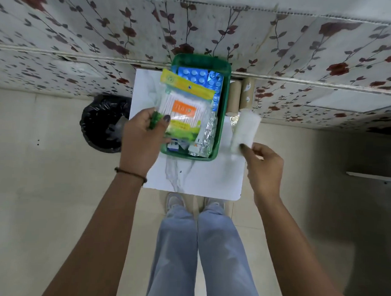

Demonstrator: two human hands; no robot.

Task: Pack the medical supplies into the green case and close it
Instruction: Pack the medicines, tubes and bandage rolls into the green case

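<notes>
The open green case lies on a small white table. Inside it are blue pill blister packs, a silver foil strip and small boxes at its near end. A cotton swab packet with a yellow header lies on top of them. My left hand grips the case's left rim, thumb on the swab packet's edge. My right hand holds a white gauze roll just right of the case, above the table.
Two brown cardboard rolls stand on the table's far right, against the floral wall. A black-lined waste bin sits on the floor left of the table. My legs and shoes are below the table's near edge.
</notes>
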